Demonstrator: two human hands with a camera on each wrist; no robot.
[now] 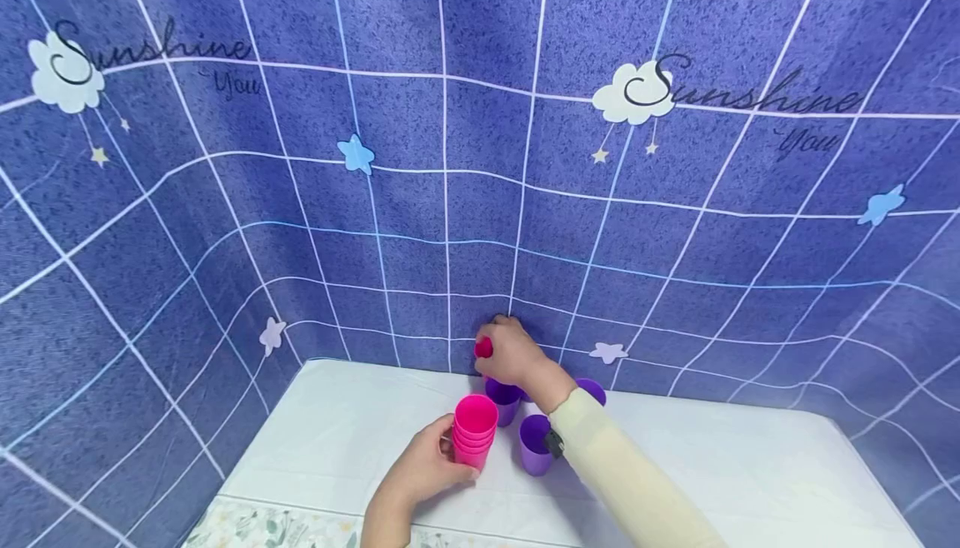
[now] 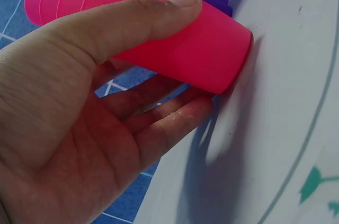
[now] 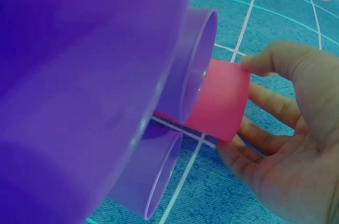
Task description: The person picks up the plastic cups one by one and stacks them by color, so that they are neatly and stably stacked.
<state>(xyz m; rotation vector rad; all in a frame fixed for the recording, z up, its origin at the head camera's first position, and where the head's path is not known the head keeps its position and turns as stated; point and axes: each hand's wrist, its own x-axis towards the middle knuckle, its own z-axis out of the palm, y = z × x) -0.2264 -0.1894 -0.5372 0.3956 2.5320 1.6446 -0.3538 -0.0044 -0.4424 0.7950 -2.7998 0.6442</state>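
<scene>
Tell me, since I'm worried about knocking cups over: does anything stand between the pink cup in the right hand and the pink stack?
Partly: a purple cup stands in front of the pink cup, slightly right of the direct line to the pink stack. A raised path would probably clear it.

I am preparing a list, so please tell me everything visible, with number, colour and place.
Table: one, white with floral front, foreground
Backdrop: one, blue with stars and clouds, behind table
Cup stack: one, pink, front centre
Single cup: one, pink, farther back
Other cups: at least three, purple, right of cup stack
Sleeve: one, cream, lower right
Device: one, black, by sleeve
Left hand: one, bare, holding cup stack
Right hand: one, bare, holding single cup
</scene>
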